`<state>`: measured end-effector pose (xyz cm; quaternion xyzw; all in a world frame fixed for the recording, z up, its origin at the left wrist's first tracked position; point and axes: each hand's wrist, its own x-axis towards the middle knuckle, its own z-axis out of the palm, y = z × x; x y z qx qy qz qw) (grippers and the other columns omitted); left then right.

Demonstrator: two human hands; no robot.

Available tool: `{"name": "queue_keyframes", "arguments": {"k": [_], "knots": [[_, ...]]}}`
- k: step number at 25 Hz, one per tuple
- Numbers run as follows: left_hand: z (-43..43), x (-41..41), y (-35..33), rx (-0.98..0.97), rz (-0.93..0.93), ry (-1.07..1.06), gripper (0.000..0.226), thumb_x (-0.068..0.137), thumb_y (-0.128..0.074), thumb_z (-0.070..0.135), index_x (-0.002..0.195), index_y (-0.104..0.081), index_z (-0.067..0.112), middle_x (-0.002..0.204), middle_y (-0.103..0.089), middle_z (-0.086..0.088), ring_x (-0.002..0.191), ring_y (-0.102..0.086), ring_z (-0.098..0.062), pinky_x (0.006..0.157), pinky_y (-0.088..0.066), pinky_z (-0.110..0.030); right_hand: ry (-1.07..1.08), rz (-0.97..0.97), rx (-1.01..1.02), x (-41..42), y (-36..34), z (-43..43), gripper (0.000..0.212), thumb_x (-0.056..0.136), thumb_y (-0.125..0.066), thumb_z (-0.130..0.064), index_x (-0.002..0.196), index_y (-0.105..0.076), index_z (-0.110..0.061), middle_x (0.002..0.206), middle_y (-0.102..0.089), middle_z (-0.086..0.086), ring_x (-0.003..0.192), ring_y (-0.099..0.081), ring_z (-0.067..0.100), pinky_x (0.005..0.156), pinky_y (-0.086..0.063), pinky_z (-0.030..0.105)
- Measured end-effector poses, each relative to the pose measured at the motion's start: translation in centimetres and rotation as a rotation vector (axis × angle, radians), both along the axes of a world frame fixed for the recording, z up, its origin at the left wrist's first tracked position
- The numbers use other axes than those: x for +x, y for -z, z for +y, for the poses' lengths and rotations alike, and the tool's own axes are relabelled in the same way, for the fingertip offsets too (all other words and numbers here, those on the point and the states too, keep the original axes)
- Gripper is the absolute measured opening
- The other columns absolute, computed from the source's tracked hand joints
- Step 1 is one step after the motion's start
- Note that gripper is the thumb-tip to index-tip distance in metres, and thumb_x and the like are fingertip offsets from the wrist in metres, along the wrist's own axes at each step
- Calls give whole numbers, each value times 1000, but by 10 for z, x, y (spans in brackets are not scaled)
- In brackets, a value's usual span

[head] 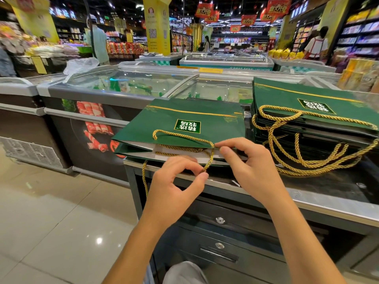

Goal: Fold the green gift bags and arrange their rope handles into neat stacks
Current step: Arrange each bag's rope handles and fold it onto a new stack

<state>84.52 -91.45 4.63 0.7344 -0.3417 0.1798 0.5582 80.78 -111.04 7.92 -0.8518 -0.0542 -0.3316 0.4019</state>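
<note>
Here, bag point(184, 117): we see it lying flat at the left end of the worktop point(332, 181), mouth toward the person.
Rope point(180, 136): gold; its loop lies on the bag's top face and bends down over the mouth.
Left hand point(174, 189): we find its fingers point(200, 177) narrow, thumb and forefinger pinching the rope's low end just below the bag.
Right hand point(252, 167): fingers narrow too, pinching the rope where it bends at the mouth.
Stack point(307, 99): we see more folded green bags piled just right of the bag, their ropes drooping over the front.
Second rope point(144, 181): hangs off the worktop's left corner.
Freezers point(123, 87): behind the worktop.
</note>
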Motion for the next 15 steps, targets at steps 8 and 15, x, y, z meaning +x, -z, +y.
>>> {"name": "queue_keyframes", "arguments": {"k": [8,15], "knots": [[39,6,-11,-452,207,-505,18,94,-69,27,96,-54,18,86,-56,1,76,-55,-6,75,-48,-29,22,-4,20,-3,-3,5,15,94,-67,-19,99,-80,-22,99,-74,-17,102,-66,3,94,-54,31],[52,40,-17,-175,364,-460,60,84,-43,83,55,-63,34,91,-64,2,104,-58,-21,95,-47,-49,40,-42,-8,-1,-2,7,12,90,-70,-22,86,-81,-19,95,-74,-16,97,-67,3,92,-54,30]]}}
